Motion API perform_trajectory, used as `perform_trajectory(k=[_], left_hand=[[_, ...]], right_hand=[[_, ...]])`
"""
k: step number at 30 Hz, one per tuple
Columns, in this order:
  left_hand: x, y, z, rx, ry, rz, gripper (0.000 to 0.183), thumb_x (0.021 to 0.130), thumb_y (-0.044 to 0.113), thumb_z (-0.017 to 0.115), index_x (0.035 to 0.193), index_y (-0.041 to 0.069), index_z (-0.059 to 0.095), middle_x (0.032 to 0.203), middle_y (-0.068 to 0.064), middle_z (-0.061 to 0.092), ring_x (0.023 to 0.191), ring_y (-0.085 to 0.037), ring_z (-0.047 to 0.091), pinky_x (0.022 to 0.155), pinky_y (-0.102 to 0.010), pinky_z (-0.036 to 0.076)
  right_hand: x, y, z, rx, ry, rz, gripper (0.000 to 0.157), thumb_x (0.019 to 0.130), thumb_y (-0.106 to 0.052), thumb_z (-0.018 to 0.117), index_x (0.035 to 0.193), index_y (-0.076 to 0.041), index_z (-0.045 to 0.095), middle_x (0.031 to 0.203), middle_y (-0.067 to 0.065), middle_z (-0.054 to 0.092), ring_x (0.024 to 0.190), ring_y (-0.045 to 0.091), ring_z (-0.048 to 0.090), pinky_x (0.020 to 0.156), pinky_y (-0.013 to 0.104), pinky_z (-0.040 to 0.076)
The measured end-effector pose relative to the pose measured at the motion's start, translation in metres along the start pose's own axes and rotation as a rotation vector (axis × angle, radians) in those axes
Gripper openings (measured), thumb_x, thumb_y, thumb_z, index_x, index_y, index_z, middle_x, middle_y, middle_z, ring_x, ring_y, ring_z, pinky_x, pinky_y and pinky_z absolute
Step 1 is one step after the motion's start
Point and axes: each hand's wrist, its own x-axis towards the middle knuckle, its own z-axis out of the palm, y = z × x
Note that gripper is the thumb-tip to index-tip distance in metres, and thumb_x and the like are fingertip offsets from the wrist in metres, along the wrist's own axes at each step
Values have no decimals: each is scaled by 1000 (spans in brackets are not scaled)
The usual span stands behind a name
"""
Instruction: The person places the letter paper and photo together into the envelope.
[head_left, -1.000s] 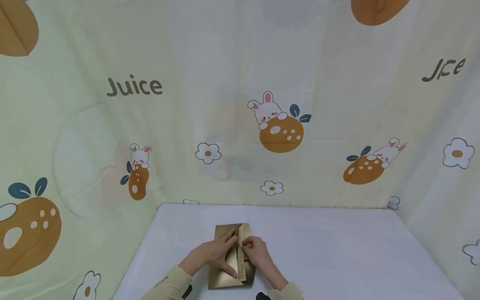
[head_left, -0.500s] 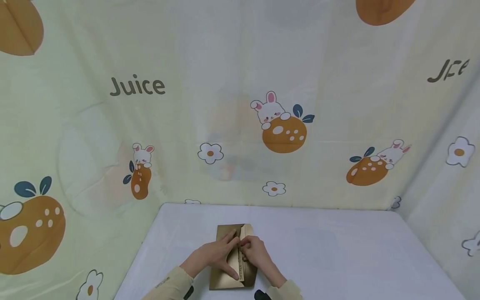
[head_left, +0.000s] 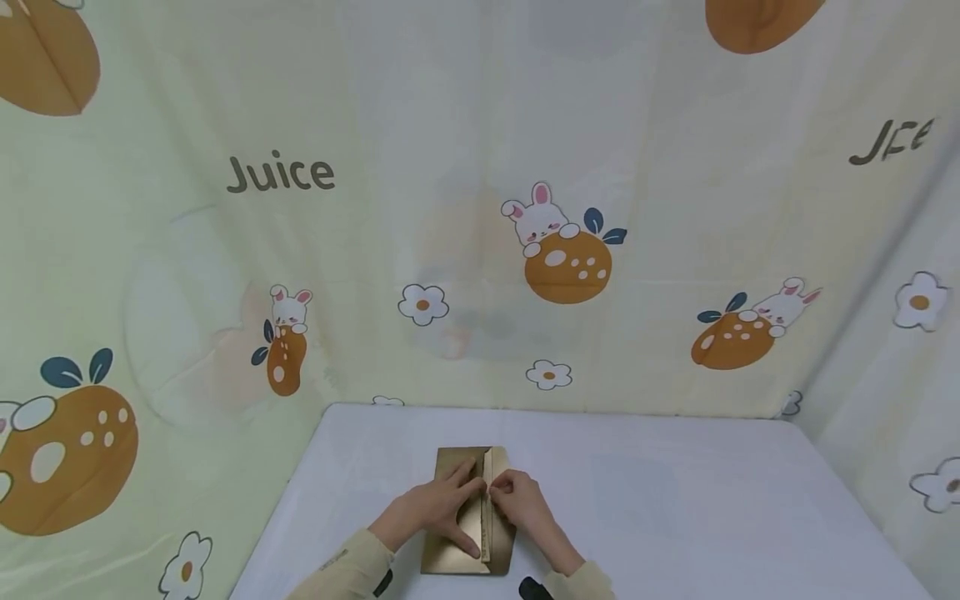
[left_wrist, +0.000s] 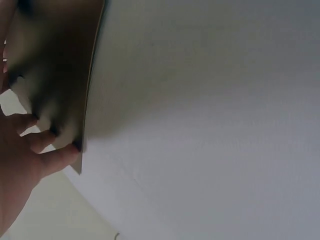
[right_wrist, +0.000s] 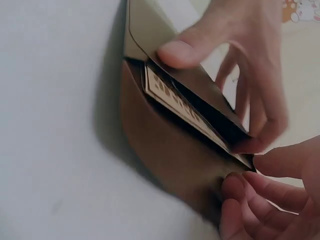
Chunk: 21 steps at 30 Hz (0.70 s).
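A gold envelope [head_left: 450, 560] lies on the table with its opening facing right. Inside its mouth sits a pale card with dark lettering [right_wrist: 175, 102], only a narrow strip of which shows. My left hand [head_left: 435, 507] rests spread over the envelope's body; its thumb and index finger lie along the upper lip in the right wrist view. With curled fingers, my right hand [head_left: 521, 504] pinches at the card's exposed edge beside the flap [right_wrist: 165, 160]. In the left wrist view, fingertips of the left hand [left_wrist: 25, 160] touch the envelope near its edge.
A white cloth-covered table [head_left: 675, 508] extends to both sides of the envelope. Behind it hangs a pale curtain [head_left: 450, 167] printed with rabbits, oranges and flowers, and it also runs along the left and right sides.
The visible strip of card has narrowed as the card slid leftward into the envelope. My right fingertips shifted slightly with it, while the left hand stays on the envelope.
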Motion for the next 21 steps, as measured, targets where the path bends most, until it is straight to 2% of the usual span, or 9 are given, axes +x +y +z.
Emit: perform_trajectory(k=[5,14,18,21], left_hand=[[3,-4,4,42,-9,10,105,56,83,55,143,34,24,153,-10,17,137,-37,25,90,-58,40],[5,-14,6,87,46,38,110,57,84,53,146,28,20,153,-11,20,135,-38,28,92,-60,37],[0,-20,11,130,128,79,110,59,85,48,147,26,18,154,-12,17,135,-36,29,94,-59,36],[-10,-25,15,127,243,86,106,64,84,46,147,24,18,153,-9,19,134,-32,33,97,-55,35]], right_hand=[[0,15,-11,28,40,15,15,87,-14,59,92,-1,64,72,7,65,55,11,56,47,25,43],[2,42,-33,19,84,-10,14,89,-14,58,93,-2,63,69,4,64,52,10,56,46,24,42],[0,44,-47,-71,105,-62,13,89,-15,58,95,-5,63,73,-1,63,57,6,55,51,21,44],[-8,45,-61,-212,147,-113,11,89,-16,60,97,-9,64,75,-6,61,61,2,53,56,19,43]])
